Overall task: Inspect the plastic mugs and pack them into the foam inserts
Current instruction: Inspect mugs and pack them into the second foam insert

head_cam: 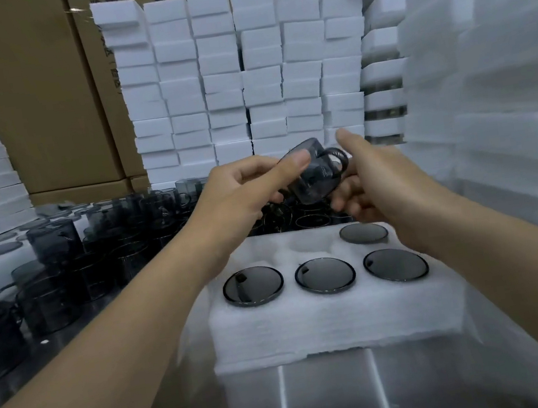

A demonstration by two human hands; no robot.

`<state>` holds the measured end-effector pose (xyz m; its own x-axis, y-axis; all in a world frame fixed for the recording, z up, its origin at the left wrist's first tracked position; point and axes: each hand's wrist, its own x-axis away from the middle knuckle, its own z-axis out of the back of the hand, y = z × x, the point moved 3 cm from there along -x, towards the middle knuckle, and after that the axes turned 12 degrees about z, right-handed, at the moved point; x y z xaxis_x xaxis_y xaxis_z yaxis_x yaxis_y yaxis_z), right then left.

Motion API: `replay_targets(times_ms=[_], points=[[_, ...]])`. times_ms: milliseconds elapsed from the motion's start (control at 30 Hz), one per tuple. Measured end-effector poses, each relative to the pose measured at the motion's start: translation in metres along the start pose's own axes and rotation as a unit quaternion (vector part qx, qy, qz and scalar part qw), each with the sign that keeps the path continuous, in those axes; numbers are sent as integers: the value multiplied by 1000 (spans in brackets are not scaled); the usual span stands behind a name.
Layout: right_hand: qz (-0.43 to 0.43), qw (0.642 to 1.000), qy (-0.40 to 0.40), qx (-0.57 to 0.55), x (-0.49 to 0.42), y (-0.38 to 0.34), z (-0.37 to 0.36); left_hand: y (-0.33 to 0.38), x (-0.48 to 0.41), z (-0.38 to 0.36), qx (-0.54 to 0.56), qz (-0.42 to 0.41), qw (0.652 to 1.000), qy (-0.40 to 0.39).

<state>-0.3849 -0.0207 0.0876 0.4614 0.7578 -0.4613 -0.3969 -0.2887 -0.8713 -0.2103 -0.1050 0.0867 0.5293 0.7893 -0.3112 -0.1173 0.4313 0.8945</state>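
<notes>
Smoky grey plastic mug point(311, 172), see-through and tipped on its side, sits up in the air between both of the person's hands, above the far edge of the foam insert point(337, 318). Its round handle point(337, 159) points to the right. The left hand point(241, 190) grips it, thumb pressed on the rim and fingers curled underneath. The right hand point(369, 177) cups the mug from the handle side, fingers loosely bent under it and thumb lifted clear above; whether those fingers really press on the plastic I cannot tell.

On the steel table point(323, 400) the white insert lies close to the person. Its front row holds three mugs point(325, 276), showing as dark circles, and a fourth point(363, 233) fills the back right pocket. The back pocket beside it point(308, 245) shows bare foam.

To the left a crowd of loose grey mugs point(60, 254) stands on the table, some stacked. Behind, white foam blocks point(242, 72) rise in tall columns, with brown cartons point(38, 98) at the left and more foam point(503, 84) piled at the right.
</notes>
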Motion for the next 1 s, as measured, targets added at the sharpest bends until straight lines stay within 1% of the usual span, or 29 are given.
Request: replay_targets(times_ms=[67,167,200,267,333,467,567,667,733,933,1000], points=[[50,996,63,43,-7,9,12,-3,0,0,-34,-7,999,-9],[118,973,141,138,-16,26,30,-9,1,-4,-99,3,994,-52],[123,967,162,155,-18,33,36,-12,0,-6,-118,8,991,-68],[116,962,186,160,-22,48,46,-13,0,-6,-147,12,986,-75],[110,960,190,172,-23,66,53,-12,-2,-3,-159,10,985,-62],[102,958,156,220,-23,95,65,-13,-2,-2,-184,-9,981,-54],[64,963,164,204,-25,107,72,-13,0,-5,-197,-21,978,-62],[49,965,185,180,-27,113,75,-11,0,-3,-234,-34,970,-47],[41,967,183,173,-29,115,75,-9,1,-5,-262,-37,964,-38],[42,974,151,165,-32,116,73,-15,-2,-4,-313,9,948,-47],[42,974,147,167,-32,117,73,-17,-4,-2,-326,5,945,-40]])
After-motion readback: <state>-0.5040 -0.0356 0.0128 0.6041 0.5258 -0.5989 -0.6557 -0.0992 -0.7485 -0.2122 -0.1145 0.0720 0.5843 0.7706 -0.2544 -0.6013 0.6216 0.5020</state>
